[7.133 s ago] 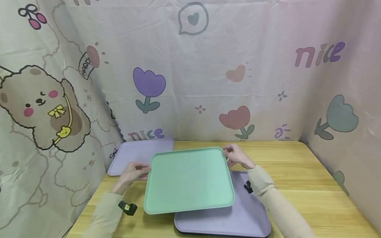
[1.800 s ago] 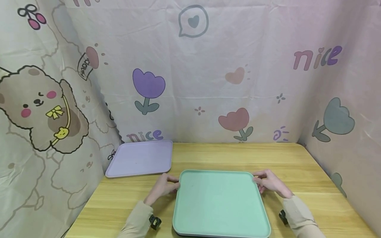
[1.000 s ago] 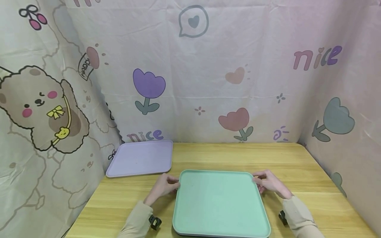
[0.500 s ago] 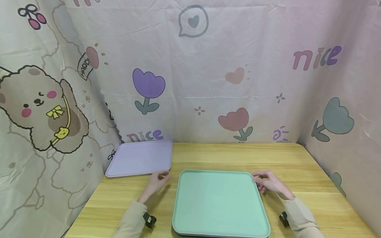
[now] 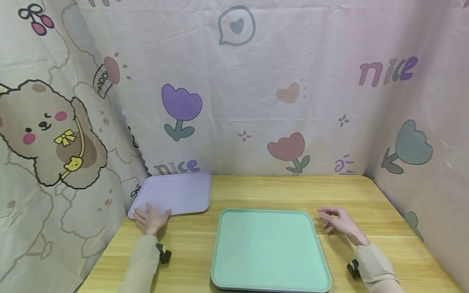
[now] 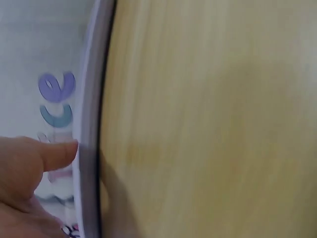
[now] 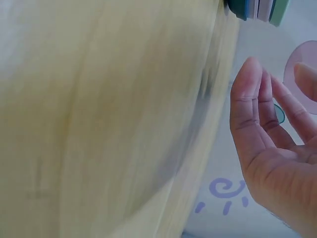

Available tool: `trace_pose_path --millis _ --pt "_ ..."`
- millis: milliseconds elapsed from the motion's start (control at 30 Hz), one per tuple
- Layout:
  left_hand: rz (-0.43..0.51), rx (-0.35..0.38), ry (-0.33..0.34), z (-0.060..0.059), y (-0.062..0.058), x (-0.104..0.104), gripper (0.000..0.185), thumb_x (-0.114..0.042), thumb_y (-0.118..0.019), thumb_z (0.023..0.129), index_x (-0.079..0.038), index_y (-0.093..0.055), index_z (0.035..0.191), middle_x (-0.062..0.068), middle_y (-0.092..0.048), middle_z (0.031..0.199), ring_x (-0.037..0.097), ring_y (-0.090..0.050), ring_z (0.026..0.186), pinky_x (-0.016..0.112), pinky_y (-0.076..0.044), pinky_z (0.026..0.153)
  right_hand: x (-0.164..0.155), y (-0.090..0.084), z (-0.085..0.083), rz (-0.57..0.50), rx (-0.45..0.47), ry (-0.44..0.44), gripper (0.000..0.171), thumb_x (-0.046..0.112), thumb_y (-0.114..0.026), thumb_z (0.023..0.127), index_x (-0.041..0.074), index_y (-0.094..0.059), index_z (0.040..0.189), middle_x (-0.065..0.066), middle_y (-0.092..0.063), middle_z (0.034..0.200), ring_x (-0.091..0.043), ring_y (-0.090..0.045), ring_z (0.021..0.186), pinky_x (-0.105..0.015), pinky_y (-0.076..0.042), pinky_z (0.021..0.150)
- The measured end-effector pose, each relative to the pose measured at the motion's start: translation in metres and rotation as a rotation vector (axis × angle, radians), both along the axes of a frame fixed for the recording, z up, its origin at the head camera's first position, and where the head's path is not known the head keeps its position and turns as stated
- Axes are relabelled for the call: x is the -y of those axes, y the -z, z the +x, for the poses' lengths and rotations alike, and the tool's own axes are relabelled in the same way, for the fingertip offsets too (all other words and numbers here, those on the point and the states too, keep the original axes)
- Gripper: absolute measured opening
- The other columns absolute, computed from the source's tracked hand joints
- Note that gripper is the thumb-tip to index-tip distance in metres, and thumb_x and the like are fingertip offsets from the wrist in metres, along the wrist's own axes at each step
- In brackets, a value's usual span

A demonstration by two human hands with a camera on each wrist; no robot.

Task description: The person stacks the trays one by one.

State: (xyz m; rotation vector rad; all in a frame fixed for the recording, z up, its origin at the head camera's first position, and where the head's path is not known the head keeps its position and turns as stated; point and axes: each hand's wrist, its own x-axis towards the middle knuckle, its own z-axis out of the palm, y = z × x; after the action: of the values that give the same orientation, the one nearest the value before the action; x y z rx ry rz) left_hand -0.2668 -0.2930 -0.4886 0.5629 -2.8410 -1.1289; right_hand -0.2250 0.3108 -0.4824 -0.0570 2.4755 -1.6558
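Note:
My left hand [image 5: 151, 219] is spread over the front edge of a lavender tray [image 5: 183, 193] at the back left. In the left wrist view the thumb [image 6: 59, 154] lies right at that tray's rim [image 6: 89, 124]. A mint green tray [image 5: 271, 248] tops a stack at the front middle. Just right of its far corner, apart from it, my right hand [image 5: 338, 223] hovers with loosely bent fingers and nothing in them. The stacked tray edges [image 7: 265, 10], in green, lavender and darker tones, show at the top of the right wrist view.
Everything stands on a wooden table [image 5: 286, 191]. A printed curtain [image 5: 234, 81] hangs behind it, and more printed cloth [image 5: 73, 162] closes off the left side.
The green tray was lowered onto the lavender tray at the front, making the stack. My left hand then left it for the back-left tray. My right hand released its rim, shifting slightly right.

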Motion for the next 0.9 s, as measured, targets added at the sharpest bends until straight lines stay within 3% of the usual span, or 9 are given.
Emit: trace_pose_path --millis 200,300,433,633,900 --pt "-0.002 0.027 -0.002 -0.002 0.004 0.006 0.119 -0.050 -0.060 0.092 0.021 0.018 0.147 0.047 0.036 0.145 0.060 0.030 0.142 0.068 0.017 0.120 0.001 -0.001 0.002 0.012 0.000 -0.002 0.050 0.016 -0.057 0.102 -0.017 -0.045 0.138 -0.014 -0.068 0.100 -0.014 -0.066 0.078 -0.032 -0.063 0.068" --pt "-0.019 0.010 0.006 -0.003 0.003 0.002 0.122 -0.048 -0.064 0.090 0.022 0.018 0.146 0.049 0.035 0.144 0.065 0.027 0.140 0.072 0.013 0.119 0.002 -0.002 0.002 0.009 0.008 -0.008 0.051 0.016 -0.057 0.102 -0.017 -0.045 0.138 -0.014 -0.068 0.100 -0.014 -0.066 0.079 -0.032 -0.063 0.068" --pt "-0.042 -0.002 0.021 -0.005 0.001 -0.008 0.119 -0.042 -0.065 0.091 0.022 0.020 0.145 0.050 0.035 0.143 0.070 0.025 0.137 0.077 0.009 0.117 0.002 -0.003 0.002 0.009 0.022 -0.015 0.052 0.017 -0.057 0.102 -0.017 -0.044 0.139 -0.013 -0.068 0.100 -0.015 -0.066 0.080 -0.032 -0.063 0.069" --pt "-0.036 0.006 0.054 -0.009 0.006 -0.030 0.113 -0.041 -0.058 0.095 0.019 0.023 0.146 0.045 0.039 0.145 0.065 0.029 0.139 0.072 0.013 0.119 0.002 -0.003 0.002 0.013 0.025 -0.020 0.052 0.018 -0.057 0.102 -0.016 -0.043 0.140 -0.013 -0.068 0.102 -0.014 -0.066 0.080 -0.032 -0.063 0.069" --pt "0.014 -0.006 0.071 -0.009 0.002 -0.054 0.107 -0.031 -0.059 0.095 0.013 0.021 0.150 0.043 0.041 0.145 0.065 0.030 0.139 0.074 0.015 0.117 0.000 0.000 0.002 -0.003 0.031 -0.045 0.053 0.017 -0.056 0.102 -0.017 -0.042 0.140 -0.012 -0.068 0.102 -0.014 -0.066 0.081 -0.031 -0.063 0.069"
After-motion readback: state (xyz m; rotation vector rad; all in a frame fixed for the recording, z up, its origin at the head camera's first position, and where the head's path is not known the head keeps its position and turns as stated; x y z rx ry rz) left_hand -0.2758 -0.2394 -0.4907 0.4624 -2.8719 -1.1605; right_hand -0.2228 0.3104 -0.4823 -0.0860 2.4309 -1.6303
